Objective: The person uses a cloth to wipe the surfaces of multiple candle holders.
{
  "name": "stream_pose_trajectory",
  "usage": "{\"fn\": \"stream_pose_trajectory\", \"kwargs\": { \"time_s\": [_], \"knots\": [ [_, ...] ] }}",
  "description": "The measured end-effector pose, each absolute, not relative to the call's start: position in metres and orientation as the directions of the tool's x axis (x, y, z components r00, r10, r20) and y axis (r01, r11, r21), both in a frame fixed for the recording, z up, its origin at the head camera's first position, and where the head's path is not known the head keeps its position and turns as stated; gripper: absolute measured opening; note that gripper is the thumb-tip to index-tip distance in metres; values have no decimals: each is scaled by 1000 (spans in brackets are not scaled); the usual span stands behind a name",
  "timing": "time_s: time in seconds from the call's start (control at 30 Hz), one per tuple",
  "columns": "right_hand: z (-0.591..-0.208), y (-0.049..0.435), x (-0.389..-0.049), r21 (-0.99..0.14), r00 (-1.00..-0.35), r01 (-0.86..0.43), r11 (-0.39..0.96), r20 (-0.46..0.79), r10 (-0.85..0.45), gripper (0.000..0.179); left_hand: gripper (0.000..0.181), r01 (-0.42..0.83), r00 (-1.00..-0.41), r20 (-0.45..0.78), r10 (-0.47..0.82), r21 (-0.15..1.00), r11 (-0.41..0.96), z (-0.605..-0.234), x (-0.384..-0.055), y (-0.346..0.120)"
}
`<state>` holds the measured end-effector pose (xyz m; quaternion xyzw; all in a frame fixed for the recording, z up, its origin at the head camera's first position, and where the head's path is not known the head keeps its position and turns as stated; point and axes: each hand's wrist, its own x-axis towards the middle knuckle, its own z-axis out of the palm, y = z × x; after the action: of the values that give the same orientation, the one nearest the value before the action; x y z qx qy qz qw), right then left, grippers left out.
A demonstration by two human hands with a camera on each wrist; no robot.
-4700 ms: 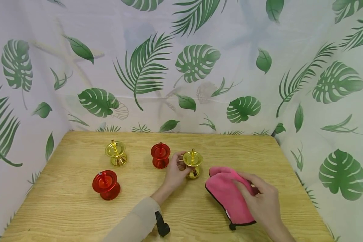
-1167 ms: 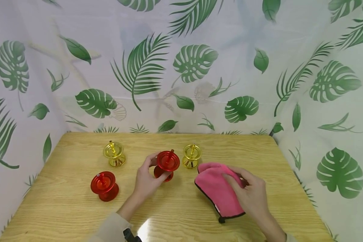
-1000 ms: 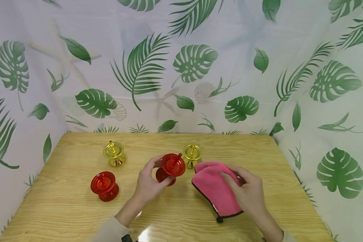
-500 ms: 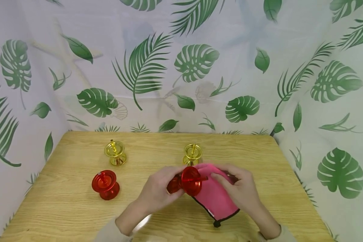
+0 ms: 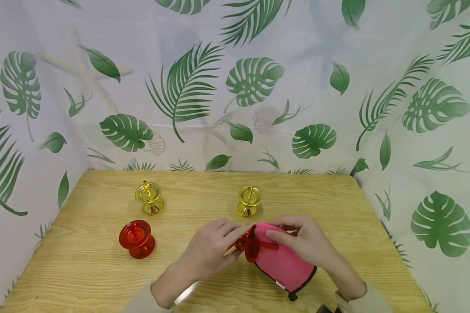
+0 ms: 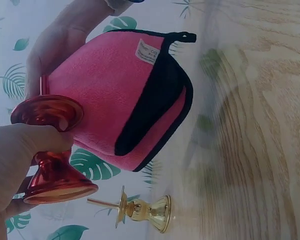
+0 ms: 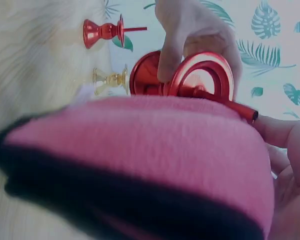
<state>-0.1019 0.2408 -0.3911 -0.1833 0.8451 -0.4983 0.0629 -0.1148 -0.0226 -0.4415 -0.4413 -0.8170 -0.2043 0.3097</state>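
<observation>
The left hand (image 5: 209,251) grips a metallic red spiked holder (image 5: 252,248), tipped sideways over the wooden table (image 5: 82,278), its base mostly hidden; the spike (image 5: 270,246) overlaps a pink, black-edged fleecy cloth (image 5: 287,267), contact unclear, which the right hand (image 5: 307,243) pinches, some fingertips out of sight.

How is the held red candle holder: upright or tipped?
Tipped: in the head view, the left hand holds the red candle holder sideways, its spike across the pink cloth.

Left hand (image 5: 209,249) and right hand (image 5: 307,240) face each other, fingers bent.
</observation>
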Motion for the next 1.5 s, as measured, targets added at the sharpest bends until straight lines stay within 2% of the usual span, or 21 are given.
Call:
{"fn": "stream_pose_trajectory", "kwargs": {
  "time_s": [0.1,0.23,0.4,0.5,0.53,0.63,0.77,0.83,0.93,1.0,1.1,1.2,1.3,1.4,1.5],
  "knots": [
    [-391,235,-100,-850,-917,-294,437,120,-381,17,60,845,-415,680,604,43,532,-441,-114,-22],
    [-395,224,-91,-715,-845,-514,474,327,-424,19,60,844,-411,679,609,32,535,-438,-113,-23],
    [-400,215,-83,-449,-686,-725,523,546,-481,29,61,852,-423,675,605,69,519,-431,-114,-28],
    [-402,214,-82,-316,-578,-802,506,622,-528,14,62,856,-440,658,611,101,507,-427,-115,-32],
    [-403,214,-82,-278,-544,-823,496,638,-544,13,62,857,-446,649,616,112,502,-426,-115,-33],
    [-405,215,-84,-155,-443,-869,471,669,-597,29,64,860,-460,619,636,132,493,-422,-116,-37],
    [-406,215,-85,-7,-329,-897,443,680,-655,30,65,861,-478,578,661,156,485,-417,-116,-39],
    [-407,215,-85,33,-294,-901,432,686,-665,29,65,862,-476,573,667,155,483,-415,-116,-40],
    [-408,215,-84,17,-307,-900,436,687,-659,30,65,868,-451,595,665,118,483,-416,-115,-39],
    [-408,215,-82,-39,-353,-893,448,678,-645,31,64,869,-427,621,657,82,488,-417,-115,-38],
    [-407,214,-80,-153,-447,-868,472,655,-609,27,63,865,-406,649,643,48,499,-420,-114,-36],
    [-406,211,-78,-271,-535,-830,488,631,-561,14,62,858,-399,661,635,26,513,-423,-114,-36],
    [-405,209,-77,-374,-616,-781,500,595,-517,28,64,853,-389,670,632,3,522,-426,-113,-35],
    [-403,208,-76,-417,-654,-752,511,568,-499,33,65,847,-383,677,628,-13,531,-427,-112,-34],
    [-402,210,-76,-426,-650,-756,497,575,-497,34,65,840,-391,677,624,-15,543,-428,-111,-35]
  ]
}}
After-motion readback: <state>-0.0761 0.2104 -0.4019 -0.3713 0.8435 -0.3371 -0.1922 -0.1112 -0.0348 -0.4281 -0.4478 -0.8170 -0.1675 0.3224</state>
